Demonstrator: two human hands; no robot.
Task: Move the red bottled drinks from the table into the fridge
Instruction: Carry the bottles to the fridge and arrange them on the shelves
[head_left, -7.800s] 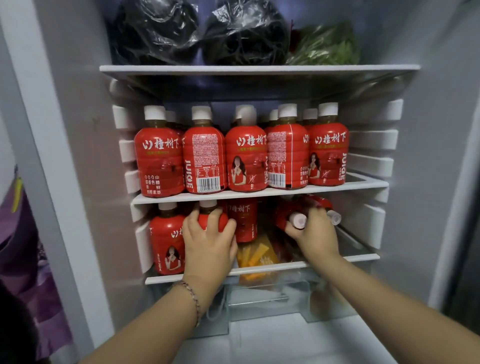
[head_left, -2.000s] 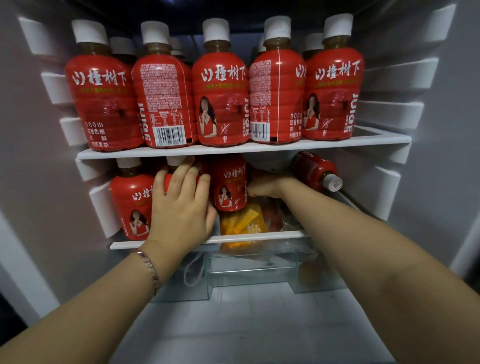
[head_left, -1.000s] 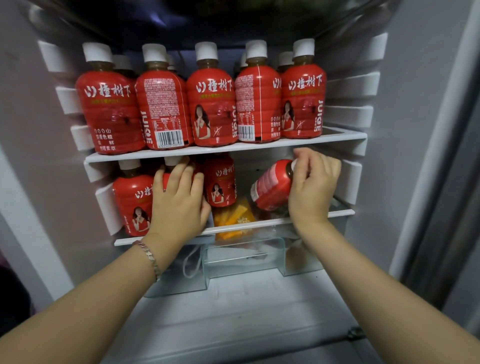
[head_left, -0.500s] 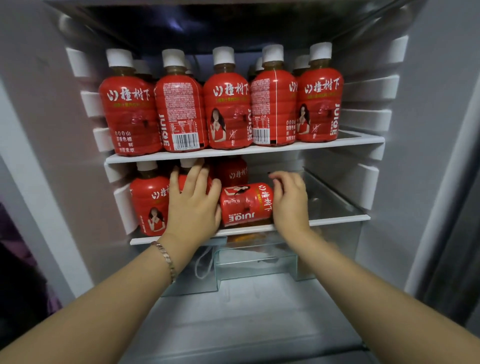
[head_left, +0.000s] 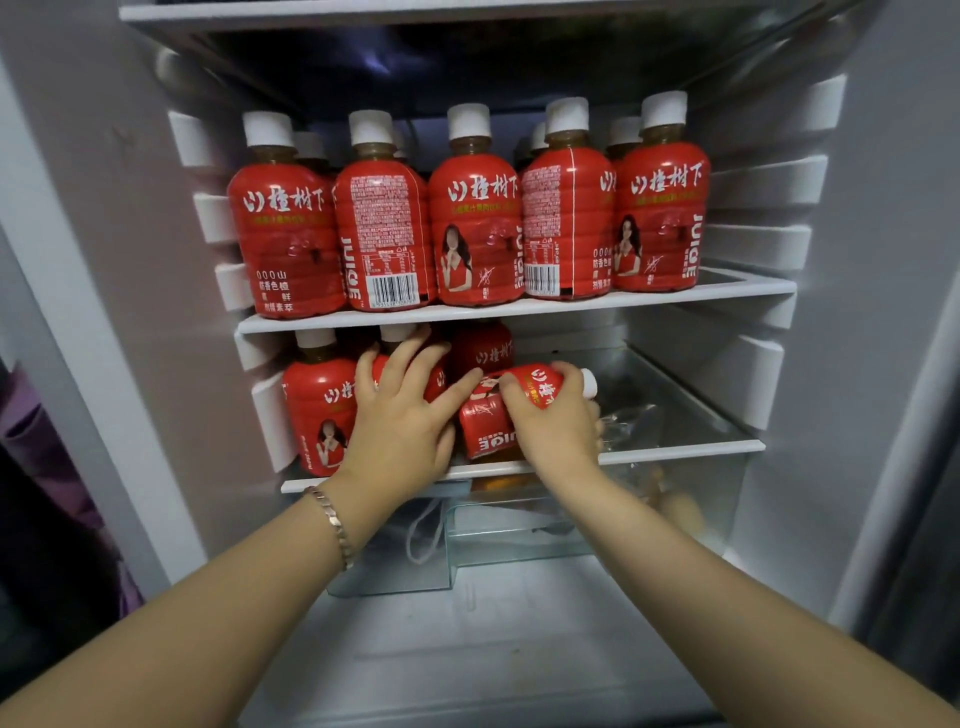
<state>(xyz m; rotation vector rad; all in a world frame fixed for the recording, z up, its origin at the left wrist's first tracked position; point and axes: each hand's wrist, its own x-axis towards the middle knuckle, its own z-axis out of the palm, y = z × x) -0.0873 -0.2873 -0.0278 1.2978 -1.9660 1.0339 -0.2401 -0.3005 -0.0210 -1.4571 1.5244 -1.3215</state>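
The right fingers (head_left: 567, 371) curl over the top of a tilted bottle (head_left: 483, 423). The thumb is on its near side, so the right hand (head_left: 558, 434) grips it round the shoulder. The bottle leans with its white cap (head_left: 588, 383) up and to the right. Its base is down near the front edge of the lower shelf (head_left: 680, 448), and the lettering by the base reads upside down.

The left fingers (head_left: 434, 358) lie spread and almost straight against the front of the mid bottle (head_left: 439, 382), which stands upright on the same shelf. The thumb is on its left side, and the outermost finger reaches across to the tilted bottle. The left hand (head_left: 400, 426) presses the bottle rather than clasping it. A metal bracelet (head_left: 332, 519) sits on that wrist.

Just left of the mid bottle stands the left bottle (head_left: 317, 410), close to the fridge (head_left: 857, 364) side ribs. Behind, between the two hands, the back bottle (head_left: 485, 349) stands upright, its top hidden by the upper shelf (head_left: 519, 307). To the right of the right hand a crumpled clear bag (head_left: 631, 421) lies on the lower shelf.

The upper shelf carries the top row (head_left: 475, 228) of five upright red bottles with white caps. They stand side by side and touching, with more caps showing behind them.

Under the lower shelf is a clear drawer (head_left: 498, 525). Something orange shows at its top, but I cannot tell what it is.
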